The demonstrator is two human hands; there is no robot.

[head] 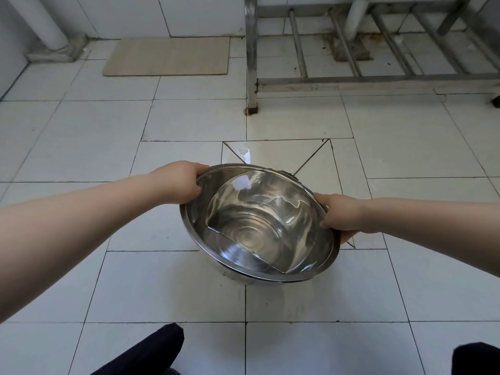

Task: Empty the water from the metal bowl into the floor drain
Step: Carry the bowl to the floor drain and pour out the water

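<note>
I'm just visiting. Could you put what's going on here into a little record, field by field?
held item: round shiny metal bowl, tilted, water inside
left hand: grips the bowl's left rim
right hand: grips the bowl's right rim
below the bowl: white tiled floor with diagonal cuts sloping inward; drain itself hidden
floor wetness: small puddle beyond the bowl
background: beige rectangular mat, steel rack frame
</note>
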